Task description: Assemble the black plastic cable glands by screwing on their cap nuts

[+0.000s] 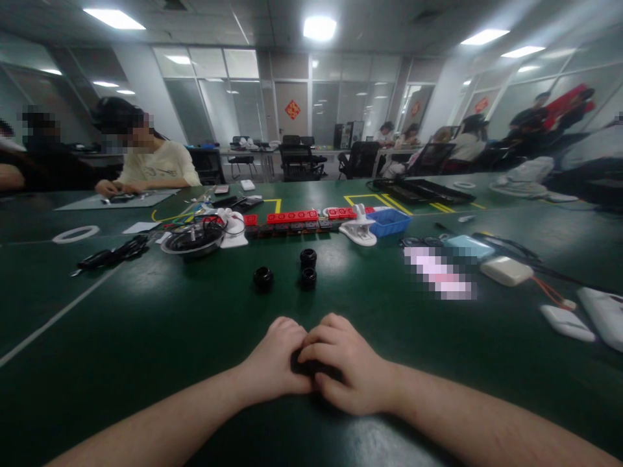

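Both hands meet low in the middle, close over the green table (195, 331). A dark object (318, 368), mostly covered by fingers, is gripped between them; its full shape cannot be made out. My left hand (277, 357) wraps round its left side. From the right, my right hand (348, 370) curls its fingers over the top, thumb beneath. Just beyond lie black round parts with open centres: one on the left (263, 278), another at the right front (308, 278) and a third (308, 257) right behind it.
Farther back are a metal bowl with cables (192, 241), red and black blocks in a row (292, 220), a white stand (359, 227) and a blue bin (390, 222). A white power bank (507, 270) lies right. A person (156, 159) works across the table.
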Action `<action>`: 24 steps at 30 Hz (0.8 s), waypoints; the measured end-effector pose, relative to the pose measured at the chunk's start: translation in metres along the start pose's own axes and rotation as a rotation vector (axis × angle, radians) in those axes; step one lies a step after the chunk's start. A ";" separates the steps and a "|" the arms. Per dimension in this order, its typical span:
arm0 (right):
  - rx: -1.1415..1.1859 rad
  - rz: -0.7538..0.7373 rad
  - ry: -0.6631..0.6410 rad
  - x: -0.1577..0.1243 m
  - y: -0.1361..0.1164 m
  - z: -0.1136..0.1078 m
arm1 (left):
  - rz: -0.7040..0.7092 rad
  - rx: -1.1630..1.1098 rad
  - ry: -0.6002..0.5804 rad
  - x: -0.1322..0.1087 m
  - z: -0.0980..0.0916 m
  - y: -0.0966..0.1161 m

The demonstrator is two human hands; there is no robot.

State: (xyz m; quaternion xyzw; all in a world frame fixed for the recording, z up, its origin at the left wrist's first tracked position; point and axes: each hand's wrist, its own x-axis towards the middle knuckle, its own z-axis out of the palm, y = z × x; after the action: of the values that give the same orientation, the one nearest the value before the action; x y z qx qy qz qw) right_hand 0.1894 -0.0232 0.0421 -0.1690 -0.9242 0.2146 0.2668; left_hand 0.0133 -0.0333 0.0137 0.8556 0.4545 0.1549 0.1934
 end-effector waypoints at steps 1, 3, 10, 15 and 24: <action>-0.006 -0.005 0.002 0.000 0.000 0.000 | -0.001 -0.007 0.001 0.000 0.000 0.000; -0.014 -0.007 0.004 -0.001 0.000 0.000 | 0.000 -0.023 -0.003 0.000 -0.001 0.001; -0.042 0.009 -0.016 -0.002 0.001 0.000 | 0.013 -0.022 -0.007 0.000 -0.002 0.000; -0.024 0.041 0.009 -0.003 0.001 0.002 | 0.006 -0.030 0.002 0.000 -0.002 0.001; -0.097 0.171 0.042 -0.004 0.006 0.005 | -0.001 -0.031 0.032 0.001 -0.002 0.001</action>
State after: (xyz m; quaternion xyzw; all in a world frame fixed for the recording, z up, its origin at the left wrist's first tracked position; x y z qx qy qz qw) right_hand 0.1905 -0.0215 0.0340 -0.2644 -0.9099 0.1880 0.2585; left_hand 0.0138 -0.0330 0.0164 0.8497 0.4553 0.1756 0.1995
